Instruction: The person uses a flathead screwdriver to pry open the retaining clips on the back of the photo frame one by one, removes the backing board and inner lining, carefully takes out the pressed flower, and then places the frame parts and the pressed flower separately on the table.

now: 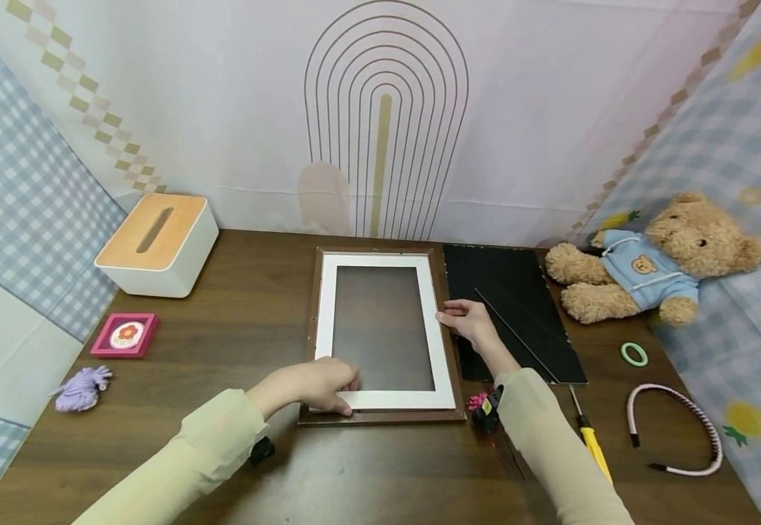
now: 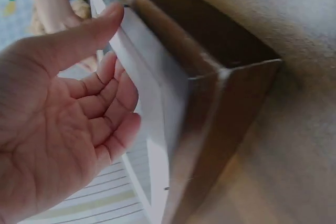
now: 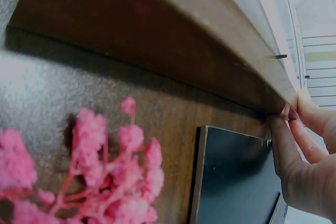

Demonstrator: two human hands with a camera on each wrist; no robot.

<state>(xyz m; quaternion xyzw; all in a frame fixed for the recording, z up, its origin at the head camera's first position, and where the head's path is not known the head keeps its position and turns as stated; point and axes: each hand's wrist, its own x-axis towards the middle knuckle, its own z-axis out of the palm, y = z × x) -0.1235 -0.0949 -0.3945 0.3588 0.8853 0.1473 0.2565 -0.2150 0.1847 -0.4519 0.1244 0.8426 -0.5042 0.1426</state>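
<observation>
A brown wooden picture frame [image 1: 380, 418] with a white mat [image 1: 387, 400] around a grey pane lies flat on the table. My left hand [image 1: 317, 383] is over its lower left corner. Its thumb touches the mat's lower edge, and the fingers are loosely bent above the pane; the palm shows in the left wrist view. At the right side, my right hand [image 1: 475, 327] pinches the frame's edge, thumb on the upper face and fingers against the outer side. Beside that hand lies a black backing board [image 1: 505, 270] with a stand leg.
A yellow-handled screwdriver [image 1: 592, 441], a headband [image 1: 705, 423], a green ring [image 1: 634, 354] and a teddy bear [image 1: 656, 255] are at right. Pink flowers [image 3: 89, 150] sit near the right wrist. A tissue box [image 1: 176, 262], a pink square box [image 1: 124, 353] and purple yarn [image 1: 81, 390] stand left.
</observation>
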